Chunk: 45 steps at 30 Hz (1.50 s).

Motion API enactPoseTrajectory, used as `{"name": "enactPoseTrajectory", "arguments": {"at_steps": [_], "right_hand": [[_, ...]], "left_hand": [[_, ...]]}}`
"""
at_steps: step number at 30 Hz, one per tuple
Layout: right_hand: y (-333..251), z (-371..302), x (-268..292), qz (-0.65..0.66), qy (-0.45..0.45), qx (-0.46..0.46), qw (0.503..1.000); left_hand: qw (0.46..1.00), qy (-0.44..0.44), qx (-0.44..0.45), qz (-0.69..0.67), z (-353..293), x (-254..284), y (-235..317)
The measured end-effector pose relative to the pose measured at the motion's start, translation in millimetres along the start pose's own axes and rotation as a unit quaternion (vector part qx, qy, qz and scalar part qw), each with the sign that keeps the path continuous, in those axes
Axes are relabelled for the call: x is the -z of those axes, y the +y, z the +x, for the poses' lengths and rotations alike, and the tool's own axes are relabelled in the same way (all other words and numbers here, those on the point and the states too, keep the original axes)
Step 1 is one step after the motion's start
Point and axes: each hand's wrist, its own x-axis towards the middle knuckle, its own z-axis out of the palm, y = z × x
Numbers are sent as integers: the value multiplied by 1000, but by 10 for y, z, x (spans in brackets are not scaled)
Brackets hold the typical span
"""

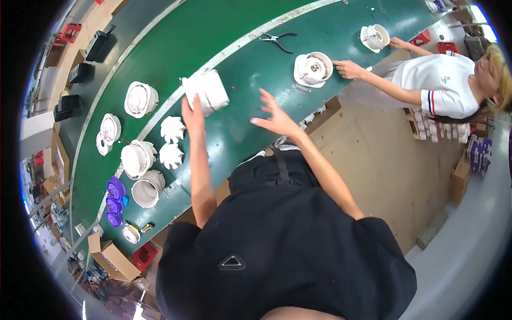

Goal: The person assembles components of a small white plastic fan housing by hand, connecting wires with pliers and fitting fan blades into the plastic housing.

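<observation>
To the left of the pliers (273, 38), a white fan housing (212, 92) is gripped at its near left corner by the left hand (194, 113), while the right hand (279, 121), below the pliers, spreads its fingers apart from that housing. Lower than the pliers, the black shirt (298, 229) bears a triangular badge (232, 262) with lettering too small to read. Farther left of the pliers lie 2 white impellers (173, 129) and 3 purple round parts (115, 188); to their right, 2 white fan assemblies (313, 70) stand by a co-worker's hands (349, 70), and a pale rail (288, 17) runs beyond them.
</observation>
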Motion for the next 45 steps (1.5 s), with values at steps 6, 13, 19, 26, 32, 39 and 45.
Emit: {"name": "enactPoseTrajectory", "arguments": {"at_steps": [6, 13, 19, 26, 32, 39, 45], "right_hand": [[20, 276, -341, -14, -9, 45, 999], [146, 121, -117, -89, -72, 58, 992], [438, 295, -106, -436, 146, 202, 865], [247, 188, -99, 25, -30, -107, 993], [338, 88, -231, -26, -25, -28, 999], [817, 57, 277, 181, 368, -36, 911], [1596, -892, 1233, 180, 411, -234, 862]], "left_hand": [[977, -2, 140, -161, -1031, -239, 162], [978, -141, 74, 138, -1059, 215, 29], [948, -192, 111, 226, -963, 220, -102], [955, -87, 223, -174, -976, -50, -232], [974, -122, 171, -88, -1081, -182, -152], [973, -27, 206, -100, -1098, -118, -203], [972, -7, 196, -126, -1122, 10, -240]]}}
